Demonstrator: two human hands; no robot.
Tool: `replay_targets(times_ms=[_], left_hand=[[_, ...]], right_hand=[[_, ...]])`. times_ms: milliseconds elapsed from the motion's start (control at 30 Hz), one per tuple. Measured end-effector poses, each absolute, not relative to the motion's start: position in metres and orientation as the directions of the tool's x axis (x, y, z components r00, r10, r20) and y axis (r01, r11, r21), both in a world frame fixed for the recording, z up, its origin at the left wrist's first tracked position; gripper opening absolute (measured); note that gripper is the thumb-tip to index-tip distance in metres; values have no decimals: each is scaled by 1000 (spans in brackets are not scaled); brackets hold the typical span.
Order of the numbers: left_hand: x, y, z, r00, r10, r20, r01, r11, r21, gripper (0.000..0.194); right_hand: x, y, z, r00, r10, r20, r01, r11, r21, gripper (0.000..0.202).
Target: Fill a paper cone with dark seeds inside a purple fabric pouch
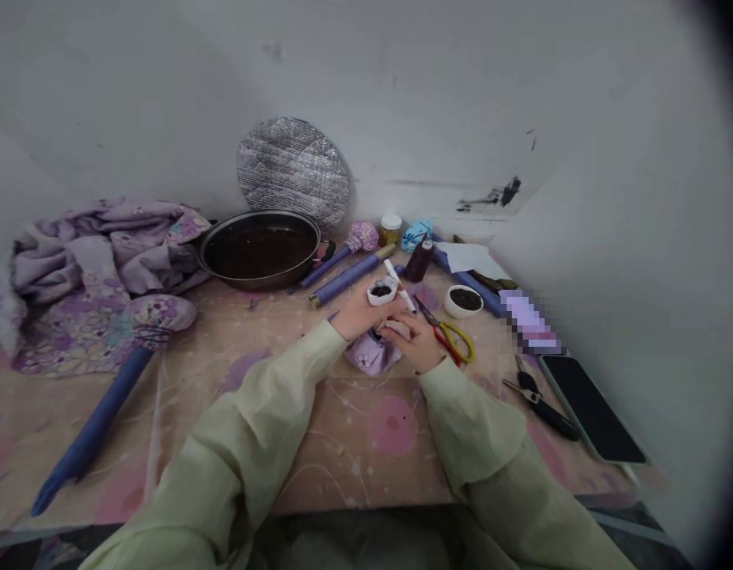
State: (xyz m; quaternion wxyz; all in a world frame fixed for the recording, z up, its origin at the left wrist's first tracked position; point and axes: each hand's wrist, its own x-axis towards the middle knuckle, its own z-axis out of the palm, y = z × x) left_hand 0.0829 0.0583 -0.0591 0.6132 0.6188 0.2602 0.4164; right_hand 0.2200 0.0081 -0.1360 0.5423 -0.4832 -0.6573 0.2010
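My left hand (pixel 366 314) is curled over a small purple floral cloth bundle (pixel 370 358), its fingers closed and reaching to the right. Just beyond that hand a small white cup (pixel 381 291) with dark contents shows; whether the hand touches it I cannot tell. My right hand (pixel 419 340) pinches at the top of the bundle, where something dark shows between the hands. Beside it lie yellow-and-red-handled scissors (pixel 455 340). A white marker (pixel 399 283) lies slanted behind the fingers, close to a spool of dark thread (pixel 419 263).
A white bowl (pixel 463 302) of dark bits stands right. Behind are a wide pan (pixel 260 277), a silvery disc (pixel 292 170) and a jar (pixel 391 229). Purple cloth (pixel 75 277) and a blue-wrapped stick (pixel 99 427) lie left; black-handled cutters (pixel 550 412) and a phone (pixel 592 408) lie right.
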Motion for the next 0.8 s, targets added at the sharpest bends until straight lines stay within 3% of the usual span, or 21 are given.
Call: replay_targets(times_ms=[300, 567, 800], left_hand=[[83, 59, -65, 663, 727, 177, -193, -62, 979, 48], [82, 62, -68, 651, 732, 204, -196, -98, 976, 39], [79, 64, -66, 685, 684, 249, -193, -159, 968, 45]], right_hand=[[217, -2, -140, 103, 856, 507, 480, 403, -779, 17], [218, -1, -142, 109, 869, 482, 459, 386, -800, 20], [217, -1, -142, 103, 870, 482, 436, 396, -808, 24]])
